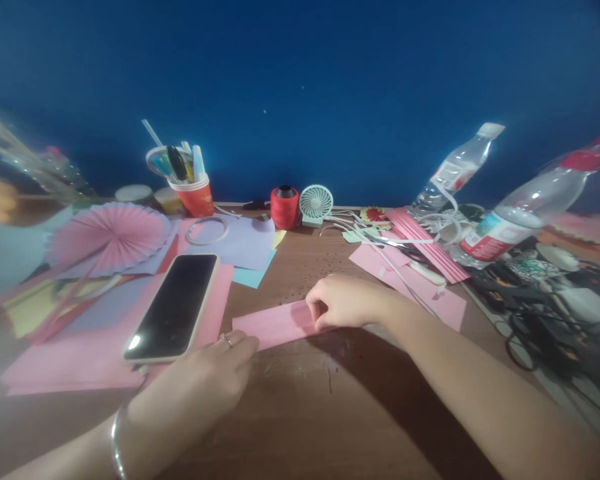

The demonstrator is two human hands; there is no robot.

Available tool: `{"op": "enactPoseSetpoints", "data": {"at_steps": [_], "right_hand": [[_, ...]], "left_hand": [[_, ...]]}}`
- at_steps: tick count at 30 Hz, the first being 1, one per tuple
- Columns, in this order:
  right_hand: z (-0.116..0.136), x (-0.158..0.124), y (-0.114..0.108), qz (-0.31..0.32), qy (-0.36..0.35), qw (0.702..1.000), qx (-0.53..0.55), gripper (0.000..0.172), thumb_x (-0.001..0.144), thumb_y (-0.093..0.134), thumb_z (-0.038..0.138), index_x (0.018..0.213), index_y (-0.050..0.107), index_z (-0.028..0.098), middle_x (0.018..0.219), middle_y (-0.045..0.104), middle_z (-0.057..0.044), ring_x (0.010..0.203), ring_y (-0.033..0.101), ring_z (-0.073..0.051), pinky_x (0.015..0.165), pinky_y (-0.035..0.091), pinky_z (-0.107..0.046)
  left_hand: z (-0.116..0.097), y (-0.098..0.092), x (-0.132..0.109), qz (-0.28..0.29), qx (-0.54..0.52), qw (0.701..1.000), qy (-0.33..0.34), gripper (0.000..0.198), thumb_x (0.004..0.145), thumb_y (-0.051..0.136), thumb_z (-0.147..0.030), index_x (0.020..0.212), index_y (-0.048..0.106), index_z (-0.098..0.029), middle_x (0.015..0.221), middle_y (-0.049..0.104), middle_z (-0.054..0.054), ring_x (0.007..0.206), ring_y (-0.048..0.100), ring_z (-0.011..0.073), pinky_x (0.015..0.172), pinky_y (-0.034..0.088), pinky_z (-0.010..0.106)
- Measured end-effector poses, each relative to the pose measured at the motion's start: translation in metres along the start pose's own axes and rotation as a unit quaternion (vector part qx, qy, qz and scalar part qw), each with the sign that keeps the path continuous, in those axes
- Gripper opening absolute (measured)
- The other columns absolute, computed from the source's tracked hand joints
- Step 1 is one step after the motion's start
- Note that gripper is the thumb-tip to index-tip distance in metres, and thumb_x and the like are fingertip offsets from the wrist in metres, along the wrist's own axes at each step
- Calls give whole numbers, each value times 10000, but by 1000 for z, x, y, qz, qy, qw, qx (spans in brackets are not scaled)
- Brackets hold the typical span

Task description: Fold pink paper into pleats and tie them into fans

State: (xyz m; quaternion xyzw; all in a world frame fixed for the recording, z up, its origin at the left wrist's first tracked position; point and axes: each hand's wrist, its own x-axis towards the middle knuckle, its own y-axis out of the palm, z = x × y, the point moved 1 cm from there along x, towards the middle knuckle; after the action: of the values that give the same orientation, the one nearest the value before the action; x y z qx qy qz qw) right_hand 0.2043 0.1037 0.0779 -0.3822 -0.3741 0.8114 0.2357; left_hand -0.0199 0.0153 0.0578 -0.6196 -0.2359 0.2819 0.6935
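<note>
Pinching a pink paper strip (275, 325) at lower centre of frame with the right hand (349, 301); touching its left end with the left hand (213, 373), cannot tell whether gripping. Cannot read the blurred red-and-white bottle labels (493, 235) at right.

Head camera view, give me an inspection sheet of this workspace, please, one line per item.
Surface: brown table, dark specks beyond the strip.
Work in hand: pink paper strip, lying between the hands.
Clutter: phone on stacked paper, pink paper fan, red cup of pens, small electric fan, two plastic bottles at right.
Hands: left hand on the strip's near-left end; right hand pinching its right end.
Cables: white cable across pink paper at right; black tangle farther right.
Surroundings: blue wall behind; far-left edge blurred.
</note>
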Motion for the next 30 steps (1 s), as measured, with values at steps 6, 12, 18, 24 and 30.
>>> {"op": "enactPoseSetpoints", "data": {"at_steps": [6, 12, 18, 24, 30], "right_hand": [[1, 0, 0, -2, -7, 1000, -3, 96, 624, 615, 290, 693, 630, 225, 675, 637, 37, 546, 527, -93, 469, 314, -196], [0, 0, 1, -14, -23, 999, -17, 85, 614, 625, 274, 681, 631, 221, 684, 643, 32, 585, 539, -99, 475, 315, -190], [0, -1, 0, -21, -36, 999, -22, 98, 610, 636, 291, 674, 633, 216, 721, 642, 35, 592, 531, -87, 475, 304, -179], [2, -3, 0, -19, -39, 999, -21, 119, 604, 628, 294, 690, 645, 215, 693, 645, 24, 593, 542, -102, 483, 313, -187], [2, -5, 2, -37, -52, 998, -21, 135, 600, 620, 316, 680, 639, 210, 671, 644, 18, 576, 547, -103, 471, 324, -185]], "left_hand": [[1, -6, 16, 23, -51, 998, -17, 315, 765, 389, -22, 948, 558, -215, 831, 566, 18, 815, 538, 145, 780, 434, 281], [-5, -4, 20, 88, -29, 995, -22, 397, 740, 353, 33, 992, 572, -183, 896, 562, 61, 887, 516, 191, 846, 406, 354], [-6, -10, 24, 113, -39, 993, -23, 499, 762, 346, 1, 1189, 442, -239, 945, 553, 59, 911, 518, 210, 763, 455, 370], [-22, -11, 31, 77, -54, 995, -45, 424, 734, 356, -13, 1091, 507, -187, 947, 545, 70, 870, 519, 199, 756, 452, 348], [-41, 0, 35, 45, 9, 997, -57, 518, 715, 354, -12, 1204, 405, -172, 978, 545, 90, 866, 515, 225, 656, 470, 338]]}}
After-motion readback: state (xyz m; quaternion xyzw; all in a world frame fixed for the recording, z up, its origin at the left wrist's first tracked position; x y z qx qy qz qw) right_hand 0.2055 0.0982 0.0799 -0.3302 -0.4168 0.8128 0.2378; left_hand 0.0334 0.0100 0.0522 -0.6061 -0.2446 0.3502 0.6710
